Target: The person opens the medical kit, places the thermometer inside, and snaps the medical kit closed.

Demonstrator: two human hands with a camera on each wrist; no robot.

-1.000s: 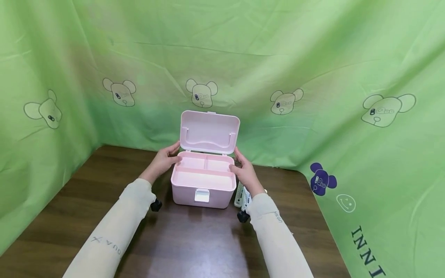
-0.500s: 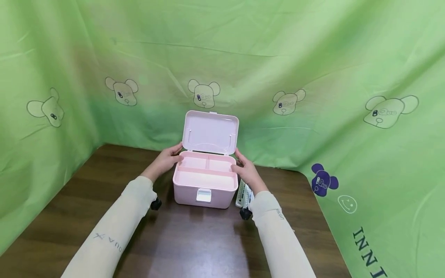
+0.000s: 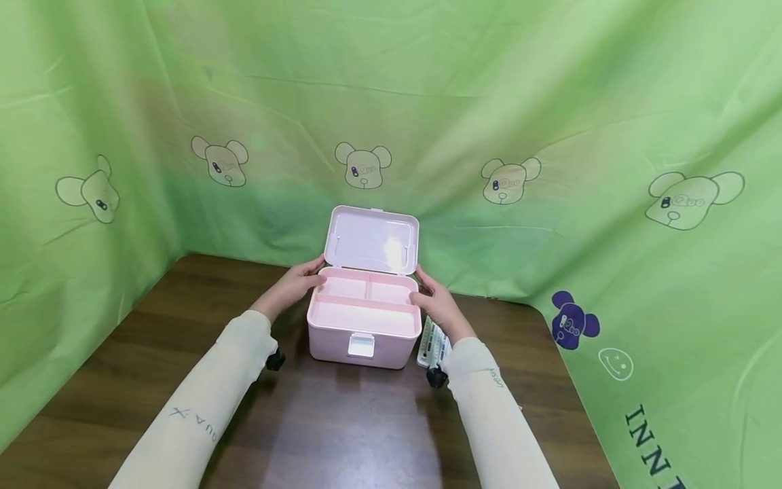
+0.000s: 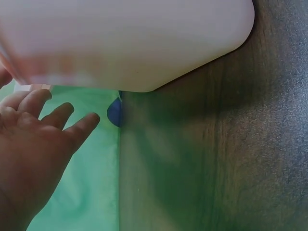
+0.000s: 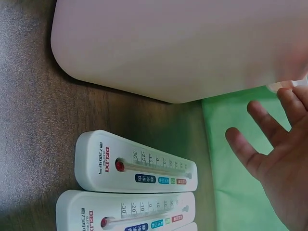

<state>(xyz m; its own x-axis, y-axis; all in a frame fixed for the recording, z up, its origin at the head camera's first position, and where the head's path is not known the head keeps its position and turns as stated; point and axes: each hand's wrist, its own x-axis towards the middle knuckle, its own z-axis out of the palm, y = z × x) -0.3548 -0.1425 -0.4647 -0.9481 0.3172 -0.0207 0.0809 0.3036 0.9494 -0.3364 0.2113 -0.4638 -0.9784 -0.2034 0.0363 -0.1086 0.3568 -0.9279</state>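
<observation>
A pink storage box [image 3: 330, 346] stands on the table, its lid [image 3: 363, 238] raised and leaning back. Inside shows a pink tray [image 3: 357, 317] with three compartments, all bare. My left hand [image 3: 292, 288] lies at the box's back left corner, thumb over the rim and fingertips by the lid's lower corner. At the opposite corner my right hand [image 3: 440, 305] lies the same way. Both wrist views show the other fingers extended and spread, beside the box wall [image 4: 120, 43]. A white latch [image 3: 361, 345] hangs on the front.
White thermometers [image 5: 137, 163] with red bulbs lie side by side on the wooden table [image 3: 342, 421], right of the box and partly under my right wrist. Green cloth [image 3: 440, 102] printed with bear heads hangs behind and along both sides.
The lid has tilted farther back, its top edge dropping lower in the head view. Both hands stay at the box's back corners. The whole scene has shifted slightly right in view.
</observation>
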